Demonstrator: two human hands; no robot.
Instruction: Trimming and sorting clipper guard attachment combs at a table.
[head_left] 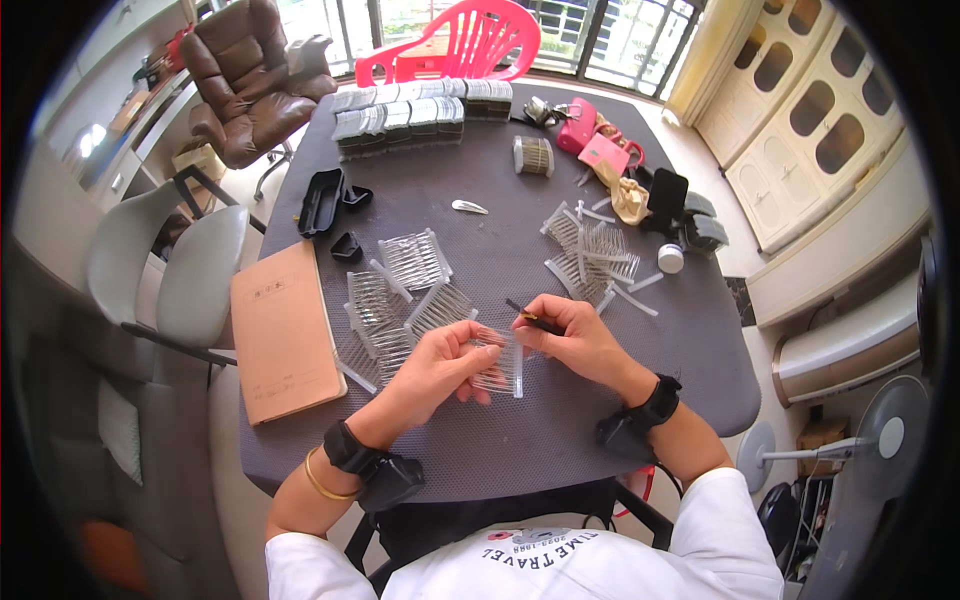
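Observation:
My left hand [440, 362] pinches a flat, clear-edged rack of thin metal wires [507, 378] between thumb and fingers, near the table's front. Close by on its right, my right hand [578, 342] grips a slim black-and-gold tool [543, 323] whose exact kind I cannot make out. Its fingertips are at the rack's upper right edge; whether the tool touches the rack is unclear. Several similar wire racks [414, 262] lie overlapping beyond my left hand. Another loose pile of racks [606, 250] lies beyond my right hand, with clear strips [636, 302] beside it.
A brown notebook [290, 335] lies at the left, below a black case [322, 202]. A silvery hair clip [469, 207] rests mid-table. Stacked bundles [400, 125] stand at the back. Along the right are a white jar [670, 259], a black stand [667, 200] and pink items [604, 152].

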